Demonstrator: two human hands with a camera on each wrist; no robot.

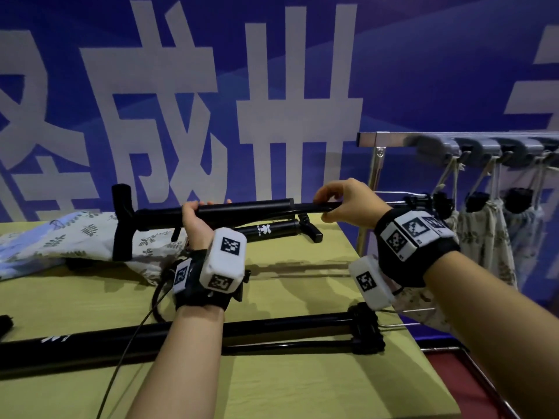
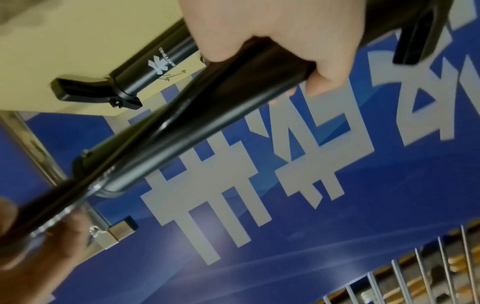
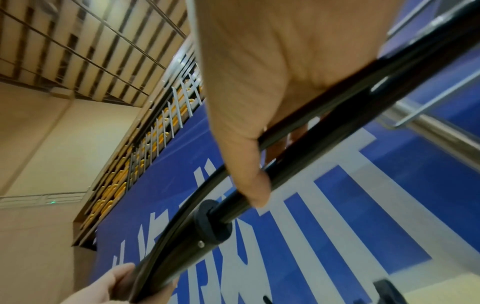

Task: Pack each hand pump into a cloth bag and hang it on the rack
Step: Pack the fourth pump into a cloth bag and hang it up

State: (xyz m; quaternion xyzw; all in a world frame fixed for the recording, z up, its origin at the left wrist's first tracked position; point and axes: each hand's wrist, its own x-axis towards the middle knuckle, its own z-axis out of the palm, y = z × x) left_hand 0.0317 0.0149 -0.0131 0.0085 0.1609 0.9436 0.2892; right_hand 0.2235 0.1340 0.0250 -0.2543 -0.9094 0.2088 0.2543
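Note:
I hold a black hand pump level above the yellow table. My left hand grips its barrel. Further right, my right hand pinches the thin rod and the hose beside it, just past the barrel's end cap. The pump's cross piece hangs at the left, in front of a leaf-print cloth bag that lies on the table. At the right stands the metal rack, where packed cloth bags hang from hooks.
A second small pump lies on the table behind my hands, also in the left wrist view. A larger black pump lies across the table's near side under my forearms. A blue banner closes off the back.

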